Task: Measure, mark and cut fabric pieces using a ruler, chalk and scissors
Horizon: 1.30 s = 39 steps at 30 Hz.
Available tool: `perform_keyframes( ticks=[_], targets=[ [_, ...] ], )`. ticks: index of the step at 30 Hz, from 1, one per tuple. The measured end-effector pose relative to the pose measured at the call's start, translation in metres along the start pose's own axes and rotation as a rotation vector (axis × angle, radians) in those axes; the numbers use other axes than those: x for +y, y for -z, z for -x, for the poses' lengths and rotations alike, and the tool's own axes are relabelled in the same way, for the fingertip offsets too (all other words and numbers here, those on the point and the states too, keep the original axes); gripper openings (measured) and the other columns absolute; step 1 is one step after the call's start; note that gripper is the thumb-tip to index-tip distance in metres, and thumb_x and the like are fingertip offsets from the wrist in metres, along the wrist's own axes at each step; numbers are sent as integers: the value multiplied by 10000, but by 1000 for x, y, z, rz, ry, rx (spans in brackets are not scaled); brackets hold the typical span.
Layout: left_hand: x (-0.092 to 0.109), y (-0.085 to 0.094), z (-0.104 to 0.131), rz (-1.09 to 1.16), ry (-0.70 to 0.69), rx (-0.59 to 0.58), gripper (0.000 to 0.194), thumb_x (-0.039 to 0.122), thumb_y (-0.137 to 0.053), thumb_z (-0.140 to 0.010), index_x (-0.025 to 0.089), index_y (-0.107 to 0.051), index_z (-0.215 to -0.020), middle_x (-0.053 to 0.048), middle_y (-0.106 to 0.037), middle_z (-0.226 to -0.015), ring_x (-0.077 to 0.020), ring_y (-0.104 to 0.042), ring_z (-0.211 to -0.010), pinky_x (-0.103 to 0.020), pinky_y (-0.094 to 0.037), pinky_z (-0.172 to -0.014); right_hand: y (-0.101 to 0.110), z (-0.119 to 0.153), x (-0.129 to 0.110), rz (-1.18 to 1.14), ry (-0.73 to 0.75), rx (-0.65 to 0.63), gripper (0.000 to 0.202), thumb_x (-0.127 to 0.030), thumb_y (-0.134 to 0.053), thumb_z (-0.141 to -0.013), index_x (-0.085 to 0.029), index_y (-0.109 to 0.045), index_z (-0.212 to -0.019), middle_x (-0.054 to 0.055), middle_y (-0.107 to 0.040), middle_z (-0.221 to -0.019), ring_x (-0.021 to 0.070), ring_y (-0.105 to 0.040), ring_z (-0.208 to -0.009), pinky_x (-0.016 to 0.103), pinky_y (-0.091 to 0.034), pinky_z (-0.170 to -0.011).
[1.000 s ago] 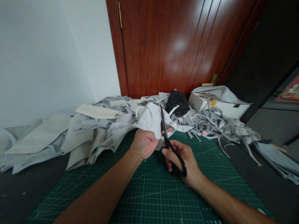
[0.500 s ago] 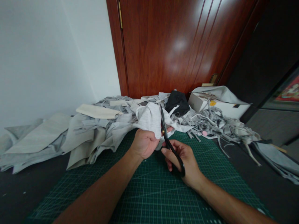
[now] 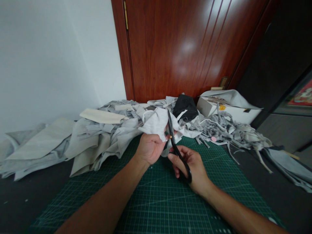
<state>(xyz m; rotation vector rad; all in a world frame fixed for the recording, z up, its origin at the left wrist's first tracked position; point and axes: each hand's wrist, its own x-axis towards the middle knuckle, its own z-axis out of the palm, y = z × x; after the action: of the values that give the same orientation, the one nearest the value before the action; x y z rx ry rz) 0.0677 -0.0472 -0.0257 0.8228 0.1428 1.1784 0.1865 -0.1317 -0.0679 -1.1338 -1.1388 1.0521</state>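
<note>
L hand [image 3: 150, 149]: grasping white cloth [image 3: 156, 122], fingers closed on its lower edge. R hand [image 3: 188, 165]: grasping black scissors [image 3: 173, 139] by the handles, thumb on near side, blades pointing up and away.

Cloth pos.: centre of view, above far part of green cutting mat [image 3: 168, 201], in front of fabric pile. Scissors blade lies across R side of cloth, pivot just beside L hand's fingertips; exact blade opening can't tell. Pale flap of material hangs betw. the hands.

Surroundings: fabric pile [image 3: 114, 130], grey + cream pcs, runs from L side to behind the cloth, overlapping far L edge of mat. Cream strip [image 3: 101, 116] on top of it. Black cloth [image 3: 185, 108] behind scissors, to R. White box [image 3: 234, 112] farther R w/ yellow mark, grey sheet [image 3: 230, 97] over its top. Tangle of grey strips [image 3: 234, 130] in front of box, partly on mat; pink disc [image 3: 214, 139] at its near edge. Brown door [image 3: 170, 48] behind pile, white wall [image 3: 48, 58] on L.
</note>
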Motion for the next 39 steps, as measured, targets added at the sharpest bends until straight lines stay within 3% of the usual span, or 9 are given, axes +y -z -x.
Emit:
perform_keyframes(
  ticks=[3,6,9,11,15,19,24,30,39],
  targets=[
    [5,0,-3,52,-33,28,827,8,-558,-528,213,-661,-1322,-75,-756,-1269,-365,-616,-1322,-549,-479,-1124,1,0,1,1,8,-3,470,-580,-834,-752,-182,-643,-911,-89,-535,-482,81,-453,-354,196,-370,-350],
    [9,2,-7,117,-77,79,538,75,-638,-722,195,-692,-1244,-83,-773,-1226,-326,-632,-1316,-481,-506,-1111,1,1,2,6,13,-24,454,-566,-829,-765,-179,-647,-915,-91,-529,-485,78,-448,-356,195,-369,-352],
    [12,5,-14,168,-121,155,280,141,-676,-871,161,-711,-1148,-78,-793,-1128,-255,-688,-1222,-383,-539,-1078,1,2,3,17,20,-58,426,-535,-823,-780,-173,-652,-926,-93,-528,-484,76,-448,-360,191,-379,-358],
    [12,8,-19,170,-113,206,224,131,-693,-890,136,-711,-1114,-79,-797,-1077,-222,-731,-1104,-348,-561,-1044,1,2,4,23,21,-89,405,-504,-824,-787,-168,-653,-934,-94,-533,-481,71,-444,-359,184,-380,-360],
    [15,17,-26,114,-86,269,435,-18,-681,-764,118,-690,-1177,-86,-796,-1061,-215,-772,-945,-382,-597,-1006,2,2,5,25,2,-157,399,-474,-840,-773,-163,-646,-931,-102,-530,-480,63,-443,-362,174,-389,-363],
    [19,19,-30,98,-72,330,710,-111,-532,-597,110,-661,-1259,-97,-791,-1077,-247,-786,-954,-417,-616,-988,2,2,6,20,-22,-181,450,-513,-863,-747,-164,-636,-919,-105,-530,-494,58,-445,-363,172,-401,-361],
    [25,13,-29,101,-49,348,829,-135,-469,-522,123,-648,-1290,-102,-786,-1112,-255,-789,-973,-395,-631,-964,3,2,7,4,-33,-192,459,-481,-894,-720,-159,-644,-931,-103,-548,-525,56,-455,-371,171,-416,-360],
    [27,9,-27,77,-139,288,874,-113,-467,-473,190,-667,-1267,-54,-791,-1134,-251,-780,-1011,-381,-637,-954,5,1,7,-10,-38,-184,447,-462,-903,-714,-162,-647,-925,-102,-547,-509,59,-455,-361,169,-413,-357],
    [22,9,-20,-27,-208,130,741,-33,-517,-438,211,-728,-1104,-26,-806,-1064,-317,-744,-1130,-432,-630,-975,4,2,4,-75,-40,-217,461,-436,-940,-677,-169,-640,-903,-93,-557,-532,65,-493,-391,172,-442,-388]
  ],
)
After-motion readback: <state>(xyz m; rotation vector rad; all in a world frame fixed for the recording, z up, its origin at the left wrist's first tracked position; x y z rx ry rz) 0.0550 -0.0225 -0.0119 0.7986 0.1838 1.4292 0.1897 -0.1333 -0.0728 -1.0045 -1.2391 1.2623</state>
